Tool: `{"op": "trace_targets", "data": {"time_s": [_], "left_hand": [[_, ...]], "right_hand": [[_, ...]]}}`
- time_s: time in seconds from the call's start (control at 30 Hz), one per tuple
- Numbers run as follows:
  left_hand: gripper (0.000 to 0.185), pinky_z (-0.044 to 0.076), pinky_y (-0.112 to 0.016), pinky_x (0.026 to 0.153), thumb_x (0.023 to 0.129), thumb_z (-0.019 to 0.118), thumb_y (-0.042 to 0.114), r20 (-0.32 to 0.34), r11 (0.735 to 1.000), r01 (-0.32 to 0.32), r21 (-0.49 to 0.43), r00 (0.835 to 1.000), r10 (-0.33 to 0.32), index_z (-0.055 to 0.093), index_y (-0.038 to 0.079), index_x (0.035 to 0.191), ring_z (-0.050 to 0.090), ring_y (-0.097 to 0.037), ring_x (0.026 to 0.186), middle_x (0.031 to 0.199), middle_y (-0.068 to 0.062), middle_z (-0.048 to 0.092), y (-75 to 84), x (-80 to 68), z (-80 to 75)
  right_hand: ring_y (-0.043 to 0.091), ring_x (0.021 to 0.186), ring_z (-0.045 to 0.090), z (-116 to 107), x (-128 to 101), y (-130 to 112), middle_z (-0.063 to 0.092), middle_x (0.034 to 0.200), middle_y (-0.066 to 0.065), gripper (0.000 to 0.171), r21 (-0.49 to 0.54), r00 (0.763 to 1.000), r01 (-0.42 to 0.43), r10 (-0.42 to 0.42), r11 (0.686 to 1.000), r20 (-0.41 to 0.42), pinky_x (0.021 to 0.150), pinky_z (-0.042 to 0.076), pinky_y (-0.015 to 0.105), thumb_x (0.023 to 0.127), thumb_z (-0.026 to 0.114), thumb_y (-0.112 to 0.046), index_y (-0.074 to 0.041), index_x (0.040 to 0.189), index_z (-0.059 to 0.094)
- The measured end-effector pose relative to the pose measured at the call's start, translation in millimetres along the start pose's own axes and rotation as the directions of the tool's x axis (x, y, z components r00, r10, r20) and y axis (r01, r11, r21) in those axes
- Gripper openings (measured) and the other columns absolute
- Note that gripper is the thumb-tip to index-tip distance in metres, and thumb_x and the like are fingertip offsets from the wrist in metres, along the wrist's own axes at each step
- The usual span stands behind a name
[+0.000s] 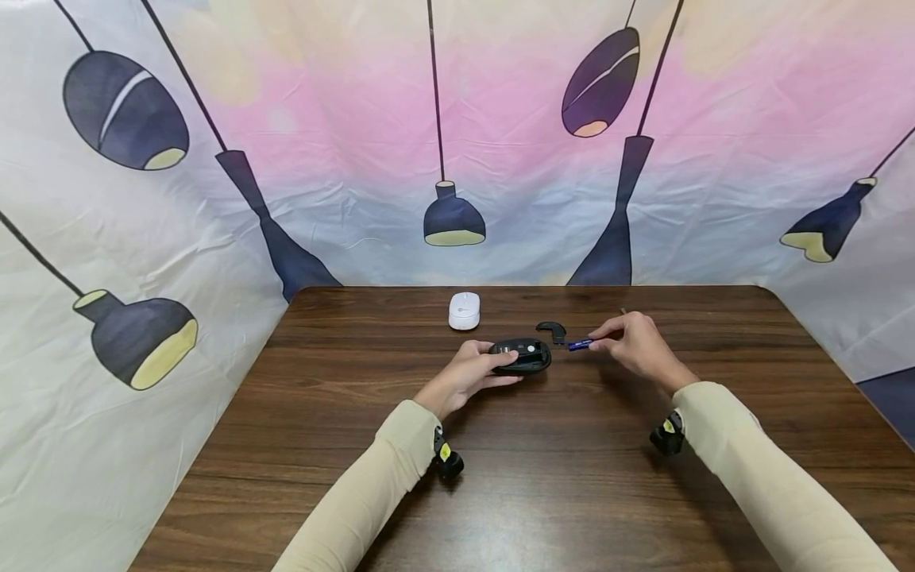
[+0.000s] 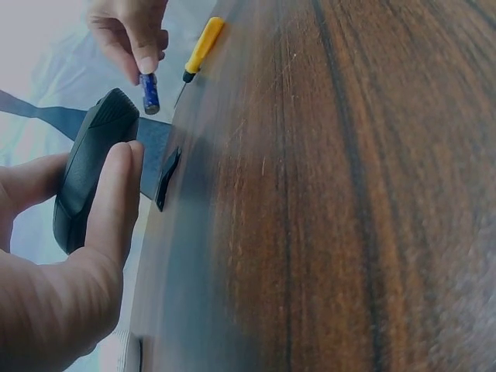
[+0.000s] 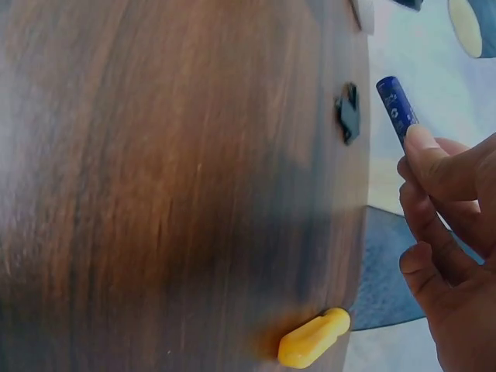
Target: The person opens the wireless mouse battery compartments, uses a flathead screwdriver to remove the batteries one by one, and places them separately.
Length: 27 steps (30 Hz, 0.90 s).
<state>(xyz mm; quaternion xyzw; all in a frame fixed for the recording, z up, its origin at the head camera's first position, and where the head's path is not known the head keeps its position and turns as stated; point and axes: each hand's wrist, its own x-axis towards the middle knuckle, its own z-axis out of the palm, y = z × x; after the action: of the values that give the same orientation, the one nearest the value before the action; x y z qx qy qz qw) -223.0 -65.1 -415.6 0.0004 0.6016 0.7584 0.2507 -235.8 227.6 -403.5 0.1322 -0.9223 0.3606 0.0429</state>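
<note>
My left hand grips a black computer mouse between thumb and fingers, its underside turned up and its battery compartment uncovered. In the left wrist view the mouse appears side-on. To its right, my right hand pinches a blue battery by one end between thumb and fingertips. The battery's free end points at the mouse and stays apart from it. A curved black battery cover lies on the table just beyond the two hands.
A white mouse stands near the table's back edge. A screwdriver with a yellow handle lies near the right hand, mostly hidden behind it in the head view. The wooden table meets a printed cloth backdrop.
</note>
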Motion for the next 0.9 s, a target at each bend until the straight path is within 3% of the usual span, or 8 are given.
{"op": "trace_targets", "data": {"time_s": [0.43, 0.67, 0.9], "left_hand": [[0.047, 0.060, -0.039, 0.094, 0.100, 0.064, 0.006, 0.014, 1.000, 0.003, 0.020, 1.000, -0.004, 0.046, -0.012, 0.140, 0.059, -0.035, 0.125, 0.139, -0.027, 0.052, 1.2, -1.6, -1.8], [0.047, 0.059, -0.041, 0.095, 0.100, 0.065, 0.005, 0.014, 1.000, 0.004, 0.025, 1.000, -0.005, 0.046, -0.012, 0.139, 0.058, -0.034, 0.126, 0.138, -0.026, 0.052, 2.8, -3.1, -4.4], [0.049, 0.057, -0.043, 0.097, 0.100, 0.065, 0.005, 0.004, 1.000, 0.009, 0.021, 1.000, -0.009, 0.045, -0.012, 0.140, 0.058, -0.034, 0.126, 0.139, -0.026, 0.051, 3.3, -4.0, -6.4]], "right_hand": [[0.024, 0.076, 0.064, 2, 9, 15, 0.073, 0.106, 0.024, 0.009, -0.087, 0.999, -0.036, 0.034, 0.996, -0.020, 0.056, 0.048, 0.030, 0.089, 0.076, -0.003, -0.001, 0.097, 0.080], [0.036, 0.090, 0.066, 3, 14, 22, 0.073, 0.103, 0.023, 0.010, -0.152, 0.999, -0.026, 0.022, 0.988, -0.025, 0.070, 0.055, 0.044, 0.088, 0.076, -0.002, 0.001, 0.097, 0.079], [0.029, 0.076, 0.069, 5, 19, 31, 0.074, 0.088, 0.017, 0.006, -0.194, 1.000, -0.009, 0.007, 0.981, -0.014, 0.071, 0.059, 0.052, 0.087, 0.076, -0.001, 0.002, 0.092, 0.078]]}}
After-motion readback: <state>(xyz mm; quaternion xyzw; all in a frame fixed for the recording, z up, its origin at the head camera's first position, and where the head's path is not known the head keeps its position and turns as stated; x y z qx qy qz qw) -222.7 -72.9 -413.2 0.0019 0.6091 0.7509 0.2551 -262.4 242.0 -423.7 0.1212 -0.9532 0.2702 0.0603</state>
